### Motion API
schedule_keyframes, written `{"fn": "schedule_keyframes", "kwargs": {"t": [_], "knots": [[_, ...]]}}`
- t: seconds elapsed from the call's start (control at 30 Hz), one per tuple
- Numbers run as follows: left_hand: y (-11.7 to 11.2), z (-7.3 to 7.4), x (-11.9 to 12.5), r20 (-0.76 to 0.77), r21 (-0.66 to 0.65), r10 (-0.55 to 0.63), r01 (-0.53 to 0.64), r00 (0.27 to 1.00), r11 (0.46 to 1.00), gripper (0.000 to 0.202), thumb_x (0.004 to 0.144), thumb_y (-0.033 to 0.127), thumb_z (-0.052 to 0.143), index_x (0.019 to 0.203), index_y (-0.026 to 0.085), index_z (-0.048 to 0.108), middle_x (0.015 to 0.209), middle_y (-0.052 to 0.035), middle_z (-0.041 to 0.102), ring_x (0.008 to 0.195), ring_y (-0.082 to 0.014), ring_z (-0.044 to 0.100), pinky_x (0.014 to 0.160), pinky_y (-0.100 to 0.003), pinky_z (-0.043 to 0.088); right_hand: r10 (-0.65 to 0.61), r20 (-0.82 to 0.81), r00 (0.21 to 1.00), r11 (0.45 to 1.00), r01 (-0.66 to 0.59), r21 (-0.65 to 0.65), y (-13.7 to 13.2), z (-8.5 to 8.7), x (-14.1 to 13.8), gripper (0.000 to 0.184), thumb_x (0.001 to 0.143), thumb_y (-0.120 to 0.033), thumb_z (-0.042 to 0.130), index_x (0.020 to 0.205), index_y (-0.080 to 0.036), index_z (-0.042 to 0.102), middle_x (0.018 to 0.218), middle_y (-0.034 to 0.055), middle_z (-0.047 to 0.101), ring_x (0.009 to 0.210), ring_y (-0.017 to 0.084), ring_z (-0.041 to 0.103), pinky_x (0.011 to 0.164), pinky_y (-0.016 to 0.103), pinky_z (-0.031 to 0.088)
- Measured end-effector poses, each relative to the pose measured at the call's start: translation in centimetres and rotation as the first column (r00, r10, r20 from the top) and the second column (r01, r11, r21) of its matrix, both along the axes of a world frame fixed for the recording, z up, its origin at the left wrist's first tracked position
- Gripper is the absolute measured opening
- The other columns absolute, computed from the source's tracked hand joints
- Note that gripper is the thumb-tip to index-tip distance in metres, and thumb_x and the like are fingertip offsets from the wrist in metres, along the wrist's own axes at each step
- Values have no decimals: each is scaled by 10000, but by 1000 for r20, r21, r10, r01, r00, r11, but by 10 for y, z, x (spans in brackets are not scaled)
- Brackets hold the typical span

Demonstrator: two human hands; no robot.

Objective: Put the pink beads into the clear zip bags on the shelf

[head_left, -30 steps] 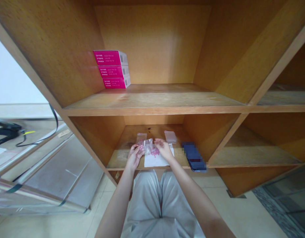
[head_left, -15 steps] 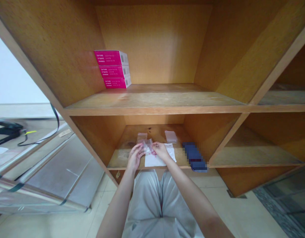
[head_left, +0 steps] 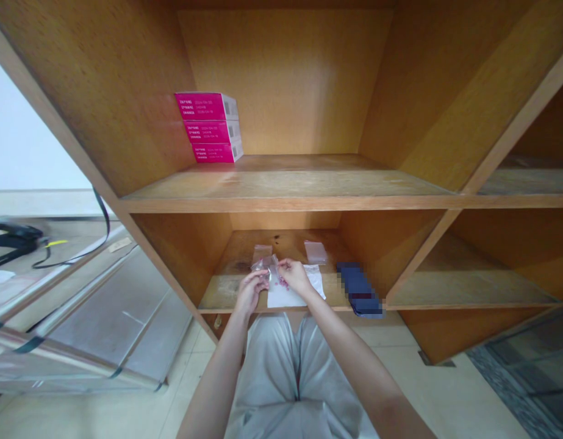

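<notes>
My left hand is closed on a small clear plastic bag on the lower shelf, with some pink showing inside it. My right hand has its fingers pinched together at the bag's right edge; whether they grip the bag or a small pink piece cannot be made out. Under both hands lies a sheet of white paper. Several small pink pieces, like pills, are scattered on the paper beside my right fingers. Just behind the left hand, another clear bag lies flat on the wood.
A stack of clear plastic bags lies behind the paper on the right. A dark blue, pixelated object sits at the shelf's right front. Three pink boxes are piled on the upper shelf. A metal-framed rack stands at left.
The clear bag has shifted and tilted slightly between my hands. My left fingers have come lower on it, and my right fingers have moved a little up and left.
</notes>
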State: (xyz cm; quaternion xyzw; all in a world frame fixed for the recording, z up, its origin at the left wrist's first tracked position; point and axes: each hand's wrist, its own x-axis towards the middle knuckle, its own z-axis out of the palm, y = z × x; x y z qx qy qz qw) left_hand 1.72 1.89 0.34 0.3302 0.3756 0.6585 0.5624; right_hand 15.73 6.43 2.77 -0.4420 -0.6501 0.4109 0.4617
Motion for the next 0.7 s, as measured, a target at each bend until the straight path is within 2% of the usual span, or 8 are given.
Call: {"fn": "schedule_keyframes", "kwargs": {"t": [0.13,0.37,0.57,0.7], "knots": [[1,-1,2,25,20,6,-6,1000,1000,129,646,187,601,726,107,663,750,-71,657,510,-104,551,471,-239,477,17,-6,1000,1000,-17,-21,-2,0,0,128,691,-212,486,712,-150,595,512,-30,555,401,77,451,416,184,350],[5,-9,10,-137,53,93,-87,986,995,163,613,250,690,722,132,660,803,-51,627,670,-130,581,571,-236,508,162,-63,985,987,-162,10,-6,2,-5,129,677,-179,509,723,-144,624,629,12,626,529,102,535,509,200,413],[5,-10,8,-72,73,76,-71,994,995,188,605,272,703,728,141,646,757,-33,623,671,-123,578,597,-232,499,172,20,985,982,-173,73,-6,-3,-9,122,703,-225,547,714,-152,644,660,26,650,592,123,568,553,219,434],[5,-10,8,-64,63,82,-78,995,995,194,601,275,705,726,136,653,768,-36,626,678,-126,583,600,-234,498,195,83,977,972,-204,116,-10,5,-6,132,721,-230,545,743,-154,650,682,33,660,610,132,576,572,228,439]]}}
